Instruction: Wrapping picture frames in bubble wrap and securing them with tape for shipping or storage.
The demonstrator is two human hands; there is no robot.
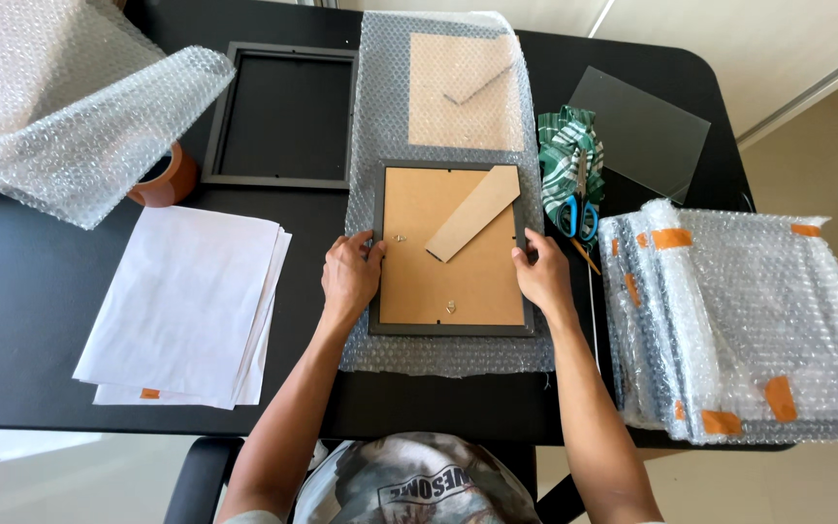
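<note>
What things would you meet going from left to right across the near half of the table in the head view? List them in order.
Stack of white paper sheets → left hand → picture frame lying face down → right hand → pile of bubble-wrapped, taped packages.

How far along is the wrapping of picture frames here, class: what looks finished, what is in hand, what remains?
Done: a stack of bubble-wrapped, orange-taped bundles sits at the right. In hand: the left hand and right hand grip the sides of a dark frame lying face down on a bubble wrap sheet, not yet folded over. Left, judging by the table: an empty black frame lies unwrapped.
</note>
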